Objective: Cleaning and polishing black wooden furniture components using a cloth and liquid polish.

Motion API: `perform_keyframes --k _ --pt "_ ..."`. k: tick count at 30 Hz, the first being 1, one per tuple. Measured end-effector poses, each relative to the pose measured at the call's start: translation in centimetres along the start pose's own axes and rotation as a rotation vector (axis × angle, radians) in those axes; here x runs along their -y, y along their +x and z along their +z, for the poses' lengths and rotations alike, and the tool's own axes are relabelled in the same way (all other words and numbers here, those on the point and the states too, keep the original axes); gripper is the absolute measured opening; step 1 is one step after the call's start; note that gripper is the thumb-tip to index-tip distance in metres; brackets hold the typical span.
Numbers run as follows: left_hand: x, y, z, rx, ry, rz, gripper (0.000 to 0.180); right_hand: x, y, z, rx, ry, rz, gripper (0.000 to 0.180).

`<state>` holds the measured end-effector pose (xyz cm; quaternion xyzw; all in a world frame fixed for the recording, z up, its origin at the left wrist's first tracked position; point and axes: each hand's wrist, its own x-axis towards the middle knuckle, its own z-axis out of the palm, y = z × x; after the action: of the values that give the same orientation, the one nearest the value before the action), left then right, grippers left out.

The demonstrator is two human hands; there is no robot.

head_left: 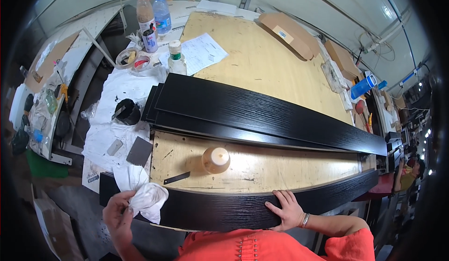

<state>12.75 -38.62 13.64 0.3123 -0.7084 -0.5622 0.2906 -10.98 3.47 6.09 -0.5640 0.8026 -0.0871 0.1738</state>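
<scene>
A long black board (pixel 210 212) with a wood-grain surface lies along the table's near edge in front of me. My left hand (pixel 120 212) is closed on a bunched white cloth (pixel 148 201), at the board's left part. Toward the board's middle, my right hand (pixel 286 210) rests flat on it with fingers apart, holding nothing. Just beyond the board are a thin dark blade (pixel 177 177) and a tan translucent bottle (pixel 216 160). Farther off, several black boards (pixel 262 111) are stacked at a slant across the table.
On the white sheet (pixel 100 127) at left sit a pot of black stuff (pixel 127 112), a dark flat pad (pixel 140 151) and a small grey block (pixel 114 147). Bottles (pixel 162 15), tape rolls (pixel 141 63) and papers (pixel 201 50) stand behind. Cardboard (pixel 290 34) lies far right; another person (pixel 407 174) is beyond.
</scene>
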Motion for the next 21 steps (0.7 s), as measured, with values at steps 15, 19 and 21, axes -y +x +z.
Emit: perform_keyframes --k 15,19,21 --pt "-0.2 -3.2 3.2 0.171 -0.693 -0.145 0.008 3.4 3.6 -2.2 -0.120 0.351 0.071 0.091" --pt "0.7 -4.3 4.7 0.374 -0.938 -0.277 0.016 8.7 12.0 -3.6 -0.248 0.578 -0.163 0.103" --pt "0.2 -4.0 4.8 0.342 -1.002 -0.239 0.017 11.3 15.2 -4.3 -0.213 0.706 -0.278 0.081"
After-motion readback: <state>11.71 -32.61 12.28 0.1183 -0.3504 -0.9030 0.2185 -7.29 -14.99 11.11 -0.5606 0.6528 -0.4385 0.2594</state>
